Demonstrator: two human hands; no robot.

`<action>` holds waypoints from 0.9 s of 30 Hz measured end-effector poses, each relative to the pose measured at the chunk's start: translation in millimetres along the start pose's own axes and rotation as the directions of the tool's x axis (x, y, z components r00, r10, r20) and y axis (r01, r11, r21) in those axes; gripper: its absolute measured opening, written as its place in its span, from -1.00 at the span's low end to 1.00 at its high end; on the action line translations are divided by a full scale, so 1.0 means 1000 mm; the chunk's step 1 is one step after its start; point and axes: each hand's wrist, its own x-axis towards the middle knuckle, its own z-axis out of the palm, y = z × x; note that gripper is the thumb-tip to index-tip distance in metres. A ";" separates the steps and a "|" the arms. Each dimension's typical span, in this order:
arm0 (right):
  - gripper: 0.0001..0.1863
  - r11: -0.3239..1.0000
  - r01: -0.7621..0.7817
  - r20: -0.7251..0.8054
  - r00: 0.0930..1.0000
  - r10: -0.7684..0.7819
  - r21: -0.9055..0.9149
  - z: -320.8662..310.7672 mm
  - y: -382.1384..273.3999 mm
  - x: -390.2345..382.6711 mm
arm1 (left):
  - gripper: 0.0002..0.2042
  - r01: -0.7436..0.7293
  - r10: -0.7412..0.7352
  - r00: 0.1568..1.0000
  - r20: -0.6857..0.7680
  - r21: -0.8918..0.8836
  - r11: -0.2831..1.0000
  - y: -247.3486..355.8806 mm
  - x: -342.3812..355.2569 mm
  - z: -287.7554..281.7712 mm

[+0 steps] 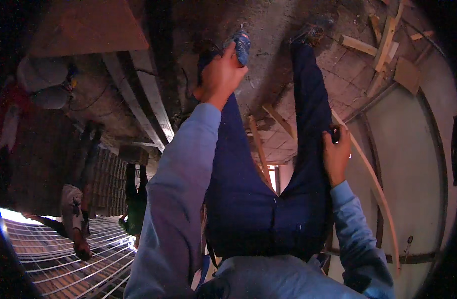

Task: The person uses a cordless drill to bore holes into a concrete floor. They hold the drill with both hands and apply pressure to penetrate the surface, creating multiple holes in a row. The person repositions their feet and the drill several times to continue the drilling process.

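My left hand (221, 77) is raised in front of my left leg, fingers wrapped round a dark blue-grey hand tool (242, 49). The tool has a rounded body, an orange-red band and a thin tip pointing away from me; its exact kind is unclear. Beside my right thigh, my right hand (336, 155) is closed, with thumb and fingers curled together. A small dark thing (334, 132) shows between its fingertips, too small to name. Just right of that hand runs a long thin wooden strip (373, 177).
Offcuts of wood (385, 42) lie on the far right floor, near a square board piece (407, 75). Pale wall panels (403, 144) rise on the right. Long beams (139, 94) stretch along the left. Two people, one in white (73, 209), one in green (135, 214), are beyond.
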 end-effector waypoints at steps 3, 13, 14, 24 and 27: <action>-0.60 0.999 0.012 -0.005 1.000 -0.012 -0.044 -0.003 -0.005 0.000 | -0.20 0.015 -0.019 0.999 0.035 0.103 0.995 0.010 0.000 -0.005; -0.39 0.835 -0.034 0.250 0.960 -0.125 0.549 0.112 -0.141 0.065 | -0.16 -0.014 0.007 0.999 0.043 0.179 0.984 0.028 0.008 -0.013; -0.31 0.768 -0.160 0.331 0.941 -0.072 0.621 0.132 -0.158 0.082 | -0.14 -0.032 0.019 0.997 0.076 0.178 0.983 0.028 0.007 -0.013; -0.16 0.729 -0.460 0.547 0.825 0.141 0.507 0.252 -0.195 0.166 | -0.25 -0.095 0.079 0.992 0.094 0.170 0.981 0.004 0.006 -0.013; -0.14 0.686 -0.531 0.566 0.798 0.208 0.497 0.256 -0.202 0.168 | -0.44 -0.075 0.065 0.996 0.057 0.188 0.979 -0.003 0.010 -0.011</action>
